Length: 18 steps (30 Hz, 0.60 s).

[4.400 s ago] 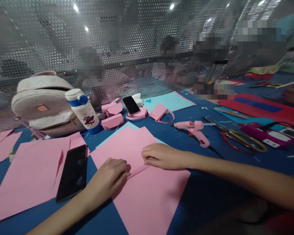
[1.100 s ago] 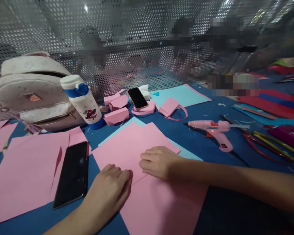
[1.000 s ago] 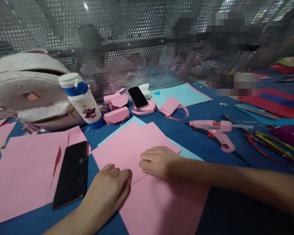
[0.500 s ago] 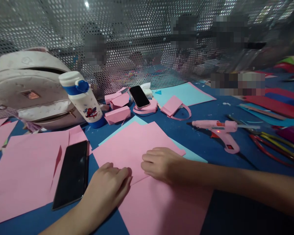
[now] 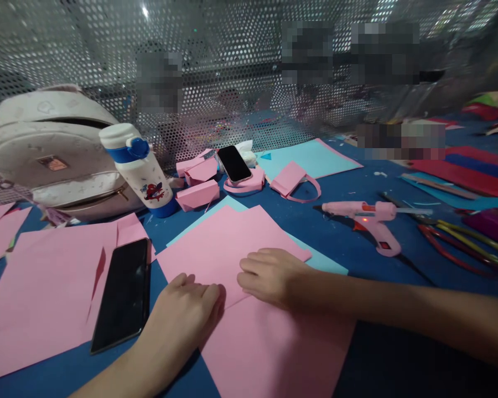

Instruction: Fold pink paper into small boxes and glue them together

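Note:
A pink paper sheet (image 5: 232, 243) lies folded in front of me on the blue table (image 5: 344, 237). My left hand (image 5: 188, 309) rests palm down on the fold at the sheet's left edge, fingers together and flat. My right hand (image 5: 269, 275) presses the folded flap from the right, fingers curled slightly over the crease. A light blue sheet (image 5: 327, 264) shows under the pink one. A black phone (image 5: 122, 294) lies just left of my left hand.
A white backpack (image 5: 53, 155) and a white-and-blue bottle (image 5: 139, 168) stand at the back left. Small folded pink pieces (image 5: 197, 193) and a second phone (image 5: 233, 163) sit behind. A pink glue gun (image 5: 365, 215) and scissors (image 5: 460, 243) lie right. A perforated metal screen (image 5: 232, 66) closes the back.
Both hands stay on the pink sheet's fold; my left hand has slid slightly along the crease. The camera has shifted a little.

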Each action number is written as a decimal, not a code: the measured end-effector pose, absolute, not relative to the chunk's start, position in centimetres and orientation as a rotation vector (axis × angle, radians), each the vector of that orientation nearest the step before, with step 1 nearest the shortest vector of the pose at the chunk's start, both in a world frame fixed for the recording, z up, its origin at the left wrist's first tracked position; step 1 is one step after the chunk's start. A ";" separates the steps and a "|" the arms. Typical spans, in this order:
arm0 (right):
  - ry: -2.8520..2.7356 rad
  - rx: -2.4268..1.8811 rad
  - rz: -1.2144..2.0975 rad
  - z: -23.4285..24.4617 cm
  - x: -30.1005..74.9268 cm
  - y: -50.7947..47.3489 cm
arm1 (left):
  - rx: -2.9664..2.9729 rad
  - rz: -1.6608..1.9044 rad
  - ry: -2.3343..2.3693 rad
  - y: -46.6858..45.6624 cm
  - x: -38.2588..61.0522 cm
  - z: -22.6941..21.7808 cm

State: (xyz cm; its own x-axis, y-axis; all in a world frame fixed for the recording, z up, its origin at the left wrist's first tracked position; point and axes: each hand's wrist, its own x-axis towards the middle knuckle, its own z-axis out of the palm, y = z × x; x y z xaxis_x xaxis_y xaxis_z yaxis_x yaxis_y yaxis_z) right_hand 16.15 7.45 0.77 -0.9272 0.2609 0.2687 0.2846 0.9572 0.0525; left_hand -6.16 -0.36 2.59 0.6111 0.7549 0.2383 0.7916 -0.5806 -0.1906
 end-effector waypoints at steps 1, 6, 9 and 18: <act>-2.829 -0.416 -0.143 0.6 16.2 7.5 | -2.562 -0.196 -1.263 -0.4 -6.2 2.6; -2.869 -0.451 -0.075 1.0 17.2 8.6 | -2.583 -0.277 -1.295 -0.3 -6.3 2.6; -2.923 -0.539 0.082 1.9 19.1 9.5 | -2.653 -0.296 -1.281 -0.3 -6.7 2.7; -2.850 -0.654 0.685 3.5 23.8 10.3 | -2.796 -0.198 -1.295 0.5 -9.6 3.2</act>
State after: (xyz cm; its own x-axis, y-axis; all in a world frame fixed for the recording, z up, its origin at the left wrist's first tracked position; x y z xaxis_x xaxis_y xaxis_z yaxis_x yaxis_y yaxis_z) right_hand 23.76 10.27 3.46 -0.8960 0.4428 0.0326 0.3796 0.8022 -0.4608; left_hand -9.60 0.46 3.21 0.6403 0.7555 0.1385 0.7624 -0.6471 0.0051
